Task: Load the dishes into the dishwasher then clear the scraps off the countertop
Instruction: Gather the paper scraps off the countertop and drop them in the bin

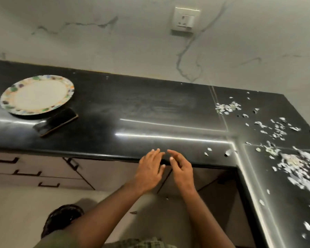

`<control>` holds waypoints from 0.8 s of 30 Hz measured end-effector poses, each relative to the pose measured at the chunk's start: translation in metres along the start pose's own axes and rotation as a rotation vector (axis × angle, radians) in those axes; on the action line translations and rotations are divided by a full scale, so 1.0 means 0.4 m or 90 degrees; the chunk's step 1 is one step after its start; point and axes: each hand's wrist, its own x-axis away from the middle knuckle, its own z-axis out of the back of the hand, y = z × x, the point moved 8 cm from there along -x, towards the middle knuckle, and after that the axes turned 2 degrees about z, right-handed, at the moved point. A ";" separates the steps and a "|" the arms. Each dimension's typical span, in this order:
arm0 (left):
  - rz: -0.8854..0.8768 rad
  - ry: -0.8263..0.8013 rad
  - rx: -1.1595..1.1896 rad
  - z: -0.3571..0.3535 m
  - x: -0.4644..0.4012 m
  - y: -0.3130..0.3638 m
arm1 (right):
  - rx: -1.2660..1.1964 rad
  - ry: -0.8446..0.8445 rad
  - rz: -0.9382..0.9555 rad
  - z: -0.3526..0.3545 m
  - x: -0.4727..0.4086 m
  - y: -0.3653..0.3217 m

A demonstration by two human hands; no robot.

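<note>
A round plate (pixel 37 94) with a coloured patterned rim lies on the black countertop (pixel 141 108) at the far left. White and pale green scraps (pixel 292 161) are scattered over the right wing of the L-shaped counter, with another small heap (pixel 226 107) further back. My left hand (pixel 149 170) and my right hand (pixel 182 167) hover side by side at the counter's front edge, near the inner corner. Both have relaxed, nearly straight fingers and hold nothing. The scraps lie to the right of both hands, the plate far to the left.
A dark phone (pixel 55 121) lies just in front of the plate. Drawers with dark handles (pixel 27 173) sit under the counter at left. A wall socket (pixel 185 20) is on the marbled wall. A dark round basket (pixel 61 219) stands on the floor.
</note>
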 end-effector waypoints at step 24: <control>-0.099 -0.250 -0.271 -0.385 -0.603 0.429 | 0.681 0.128 -0.254 0.840 -0.190 0.238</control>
